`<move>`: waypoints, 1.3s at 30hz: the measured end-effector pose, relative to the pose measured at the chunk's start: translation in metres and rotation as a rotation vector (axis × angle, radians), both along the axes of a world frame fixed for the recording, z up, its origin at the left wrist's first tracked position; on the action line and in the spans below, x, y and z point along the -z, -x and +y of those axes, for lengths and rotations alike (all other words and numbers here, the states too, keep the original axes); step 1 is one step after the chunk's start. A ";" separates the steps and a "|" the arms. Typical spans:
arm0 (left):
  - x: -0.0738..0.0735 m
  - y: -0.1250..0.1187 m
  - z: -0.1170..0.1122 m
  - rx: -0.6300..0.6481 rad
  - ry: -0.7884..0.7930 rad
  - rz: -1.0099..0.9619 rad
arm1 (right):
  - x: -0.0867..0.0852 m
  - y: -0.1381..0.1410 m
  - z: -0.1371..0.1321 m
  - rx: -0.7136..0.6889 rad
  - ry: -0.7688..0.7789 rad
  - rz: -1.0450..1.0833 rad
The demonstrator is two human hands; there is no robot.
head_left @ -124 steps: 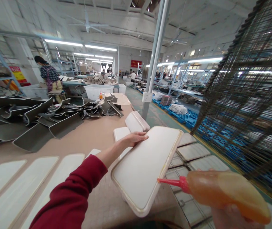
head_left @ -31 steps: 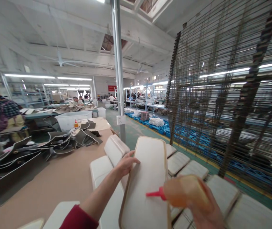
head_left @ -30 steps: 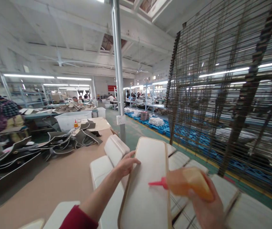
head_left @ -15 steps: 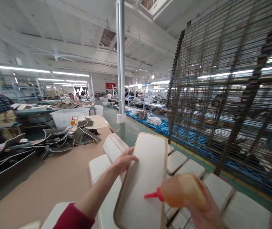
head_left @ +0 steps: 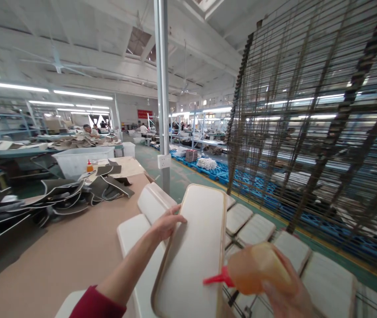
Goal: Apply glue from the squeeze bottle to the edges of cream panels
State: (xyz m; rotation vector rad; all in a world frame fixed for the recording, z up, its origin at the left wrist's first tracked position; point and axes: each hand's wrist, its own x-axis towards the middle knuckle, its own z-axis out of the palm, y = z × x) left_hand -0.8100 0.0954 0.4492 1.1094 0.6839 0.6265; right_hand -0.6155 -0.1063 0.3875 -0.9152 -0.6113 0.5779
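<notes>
My left hand (head_left: 166, 224) grips the left edge of a long white panel (head_left: 195, 251) with a tan glued rim, holding it tilted above the table's right end. My right hand (head_left: 284, 291) is wrapped round an orange squeeze bottle (head_left: 258, 268). Its red nozzle (head_left: 214, 279) points at the panel's right rim, low down. More white panels (head_left: 152, 203) lie stacked on the table just left of my left hand.
The brown worktable (head_left: 76, 247) carries a heap of dark cut pieces (head_left: 76, 190) at the back. Glued panels (head_left: 258, 227) lie on a low wire rack to the right. A tall wire rack (head_left: 307, 123) stands beyond. A steel post (head_left: 162, 97) rises ahead. People work at far benches.
The camera has swung right and up since the oldest frame. The panel has turned lengthwise away from me. The bottle's nozzle stays by the panel's right rim, slightly lower than half a second ago.
</notes>
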 end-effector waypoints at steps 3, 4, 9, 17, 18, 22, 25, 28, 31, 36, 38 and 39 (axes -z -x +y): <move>0.001 -0.009 -0.002 0.081 -0.009 -0.001 | -0.029 -0.011 0.021 0.192 -0.105 -0.093; 0.001 -0.012 -0.003 0.110 -0.003 0.000 | -0.039 -0.016 0.029 0.244 -0.131 -0.114; 0.007 -0.028 -0.001 0.160 0.036 0.011 | -0.026 -0.021 0.031 0.286 -0.060 -0.201; 0.015 -0.050 0.000 0.150 0.063 0.009 | 0.001 -0.023 -0.004 0.202 -0.014 -0.077; 0.013 -0.055 -0.005 0.168 0.064 0.003 | -0.010 -0.033 0.000 0.279 -0.074 -0.066; 0.003 -0.076 -0.024 0.227 0.065 -0.020 | -0.031 -0.061 -0.001 0.341 -0.155 -0.047; 0.001 -0.090 -0.027 0.150 0.040 0.007 | -0.014 -0.053 -0.025 0.242 -0.085 -0.027; 0.005 -0.106 -0.018 -0.002 -0.034 0.052 | 0.005 -0.047 -0.051 0.186 -0.076 0.067; 0.009 -0.125 -0.013 -0.076 -0.088 0.130 | 0.011 -0.081 -0.086 0.328 -0.112 0.250; 0.023 -0.166 -0.037 -0.171 -0.117 0.210 | 0.040 -0.187 -0.211 0.727 -0.134 0.580; 0.036 -0.190 -0.051 -0.147 -0.093 0.238 | 0.065 -0.212 -0.275 0.857 -0.087 0.693; 0.045 -0.203 -0.057 -0.128 -0.076 0.257 | 0.077 -0.220 -0.306 0.899 -0.073 0.723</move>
